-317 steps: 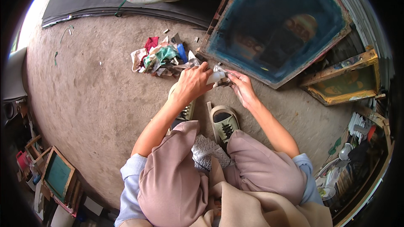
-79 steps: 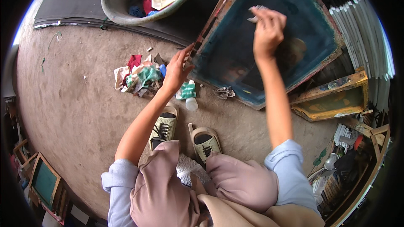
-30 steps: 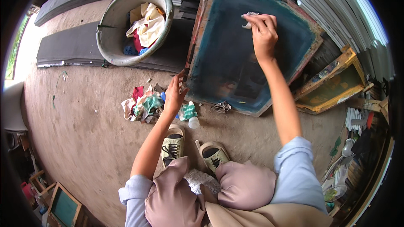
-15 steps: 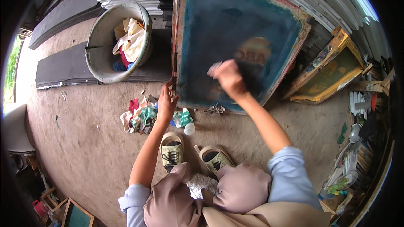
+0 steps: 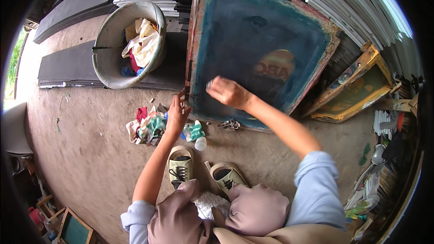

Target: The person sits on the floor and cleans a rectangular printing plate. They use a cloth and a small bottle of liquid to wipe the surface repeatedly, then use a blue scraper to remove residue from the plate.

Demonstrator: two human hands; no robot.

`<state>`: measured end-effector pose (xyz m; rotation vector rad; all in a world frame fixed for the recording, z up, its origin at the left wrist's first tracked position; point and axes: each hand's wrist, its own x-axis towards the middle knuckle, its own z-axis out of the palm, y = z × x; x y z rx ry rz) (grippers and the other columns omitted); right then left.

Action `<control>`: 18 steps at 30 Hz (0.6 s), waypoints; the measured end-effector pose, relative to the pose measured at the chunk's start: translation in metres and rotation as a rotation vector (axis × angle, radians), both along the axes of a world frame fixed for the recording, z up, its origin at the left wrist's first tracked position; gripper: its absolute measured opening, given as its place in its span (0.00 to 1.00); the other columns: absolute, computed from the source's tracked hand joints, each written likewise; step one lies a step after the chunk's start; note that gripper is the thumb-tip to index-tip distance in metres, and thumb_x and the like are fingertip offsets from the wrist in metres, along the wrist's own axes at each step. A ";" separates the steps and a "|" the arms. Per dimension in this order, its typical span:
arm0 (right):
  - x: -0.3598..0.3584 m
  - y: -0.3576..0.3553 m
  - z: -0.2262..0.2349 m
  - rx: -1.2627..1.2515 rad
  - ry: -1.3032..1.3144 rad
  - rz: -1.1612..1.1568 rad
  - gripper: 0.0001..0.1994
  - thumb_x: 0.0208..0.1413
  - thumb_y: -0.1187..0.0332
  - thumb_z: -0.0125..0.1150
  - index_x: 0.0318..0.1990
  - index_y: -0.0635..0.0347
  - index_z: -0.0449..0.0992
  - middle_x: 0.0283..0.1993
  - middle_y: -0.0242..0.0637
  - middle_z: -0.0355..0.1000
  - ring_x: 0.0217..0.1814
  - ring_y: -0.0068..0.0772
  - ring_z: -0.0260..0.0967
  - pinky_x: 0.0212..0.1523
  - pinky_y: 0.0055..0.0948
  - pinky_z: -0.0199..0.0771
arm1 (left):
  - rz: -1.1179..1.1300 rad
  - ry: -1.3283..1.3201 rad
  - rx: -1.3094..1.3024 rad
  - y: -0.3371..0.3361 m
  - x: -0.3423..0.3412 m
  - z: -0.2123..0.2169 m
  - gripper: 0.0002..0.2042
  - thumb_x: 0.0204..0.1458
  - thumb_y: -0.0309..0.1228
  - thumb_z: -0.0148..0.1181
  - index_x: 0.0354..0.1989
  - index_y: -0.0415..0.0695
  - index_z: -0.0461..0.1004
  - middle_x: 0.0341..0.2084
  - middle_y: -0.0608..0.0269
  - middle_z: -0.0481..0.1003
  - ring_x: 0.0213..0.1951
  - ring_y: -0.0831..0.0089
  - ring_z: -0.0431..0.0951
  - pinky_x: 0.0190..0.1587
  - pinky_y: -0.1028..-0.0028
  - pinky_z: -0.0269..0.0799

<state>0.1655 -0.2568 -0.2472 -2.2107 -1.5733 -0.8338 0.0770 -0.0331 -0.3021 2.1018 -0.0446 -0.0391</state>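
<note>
A large screen printing frame with a dark blue mesh and worn, paint-stained wood leans ahead of me. My left hand grips its lower left edge, fingers bent around the wood. Over the lower left of the mesh, my right hand is closed on a small pale wad that looks like a rag, mostly hidden and blurred by motion. Beside my left hand lies a heap of coloured rags. A small white translucent bottle rests near my shoes. One crumpled grey rag sits at the frame's bottom edge.
A grey bucket of cloths stands at the upper left on dark sheets. To the right leans a smaller yellow-stained frame. Stacked white sheets line the back. Assorted clutter borders the right side.
My right hand has moved left across the mesh, toward the frame's left edge, with the pale wad. The left hand keeps its hold on the frame's edge.
</note>
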 end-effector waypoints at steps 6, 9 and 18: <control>0.110 -0.025 0.127 0.481 -0.068 -0.470 0.13 0.43 0.84 0.58 0.35 0.55 0.79 0.31 0.34 0.70 0.36 0.36 0.67 0.37 0.32 0.70 | -0.002 -0.009 -0.011 0.006 -0.002 0.006 0.31 0.44 0.16 0.61 0.59 0.42 0.57 0.55 0.51 0.65 0.49 0.56 0.73 0.44 0.66 0.77; 0.086 0.002 0.096 0.572 -0.012 -0.604 0.11 0.43 0.83 0.59 0.34 0.57 0.79 0.32 0.33 0.70 0.36 0.38 0.66 0.37 0.34 0.69 | -0.007 0.008 -0.024 0.004 -0.003 0.009 0.32 0.44 0.16 0.61 0.60 0.43 0.57 0.55 0.50 0.65 0.48 0.55 0.74 0.44 0.66 0.77; 0.056 -0.007 0.062 -0.111 -0.145 0.016 0.07 0.37 0.75 0.58 0.28 0.56 0.73 0.31 0.32 0.68 0.41 0.32 0.69 0.41 0.26 0.76 | 0.001 -0.026 -0.006 0.013 -0.005 0.004 0.32 0.44 0.16 0.61 0.60 0.42 0.57 0.54 0.49 0.65 0.47 0.54 0.74 0.43 0.65 0.76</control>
